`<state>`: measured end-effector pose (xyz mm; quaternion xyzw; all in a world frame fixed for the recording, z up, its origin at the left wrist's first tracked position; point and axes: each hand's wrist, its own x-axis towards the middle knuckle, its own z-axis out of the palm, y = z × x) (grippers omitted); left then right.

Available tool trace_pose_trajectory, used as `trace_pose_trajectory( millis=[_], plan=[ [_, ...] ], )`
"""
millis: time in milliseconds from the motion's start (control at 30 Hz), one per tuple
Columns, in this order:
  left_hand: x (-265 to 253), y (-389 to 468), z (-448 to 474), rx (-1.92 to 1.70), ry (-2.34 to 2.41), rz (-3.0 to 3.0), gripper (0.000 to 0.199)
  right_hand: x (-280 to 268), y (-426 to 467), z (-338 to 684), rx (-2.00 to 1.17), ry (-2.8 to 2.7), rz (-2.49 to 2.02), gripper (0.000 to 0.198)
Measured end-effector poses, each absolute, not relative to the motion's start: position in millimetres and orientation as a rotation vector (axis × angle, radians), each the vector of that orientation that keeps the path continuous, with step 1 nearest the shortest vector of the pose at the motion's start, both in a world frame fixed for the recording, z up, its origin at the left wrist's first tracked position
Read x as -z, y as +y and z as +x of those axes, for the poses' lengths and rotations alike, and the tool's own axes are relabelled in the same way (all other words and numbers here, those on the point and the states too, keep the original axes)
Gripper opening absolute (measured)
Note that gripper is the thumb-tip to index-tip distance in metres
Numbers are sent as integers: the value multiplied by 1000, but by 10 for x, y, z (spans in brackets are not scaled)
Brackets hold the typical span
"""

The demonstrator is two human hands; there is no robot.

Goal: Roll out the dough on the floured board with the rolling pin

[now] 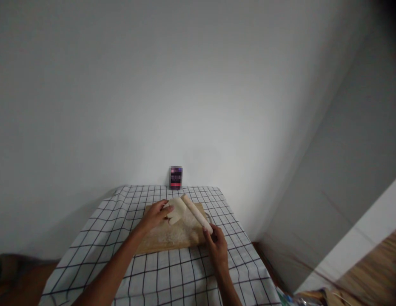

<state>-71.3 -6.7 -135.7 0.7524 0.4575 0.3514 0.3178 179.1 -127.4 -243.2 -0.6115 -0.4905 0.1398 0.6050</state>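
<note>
A pale, flattened piece of dough (177,210) hangs from my left hand (158,213), whose thumb and fingers pinch its left edge above the board. My right hand (216,245) is closed round the near end of a wooden rolling pin (198,214). The pin slants away to the upper left, its far end beside the dough's right edge; whether the two touch I cannot tell. Beneath both lies a wooden board (166,242) dusted with flour.
A white tablecloth with dark checks (162,272) covers the table. At its back edge, a dark upright object, pixelated (175,177), leans near the white wall (198,106). Blurred items (312,297) lie low at the right, beyond the table.
</note>
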Motion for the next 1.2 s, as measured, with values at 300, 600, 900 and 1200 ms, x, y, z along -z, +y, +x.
trace_pose_trajectory(
  millis=[300, 600, 900, 1200],
  plan=[
    [1766, -301, -665, -695, 1194, 2341, 46, 2319, -1305, 1754, -413, -1007, -1347, 62],
    [1892, -217, -151, -675, 1449, 2493, 49, 2388, -1301, 1758, -559, -918, -1272, 62],
    [1807, 16, -530, -441, 1025, 2695, 43, 2430, -1268, 1787, -545, -936, -1288, 67],
    [1830, 135, -288, -642, 1209, 2661, 46, 2366, -1307, 1826, -548, -951, -1303, 62]
  ],
)
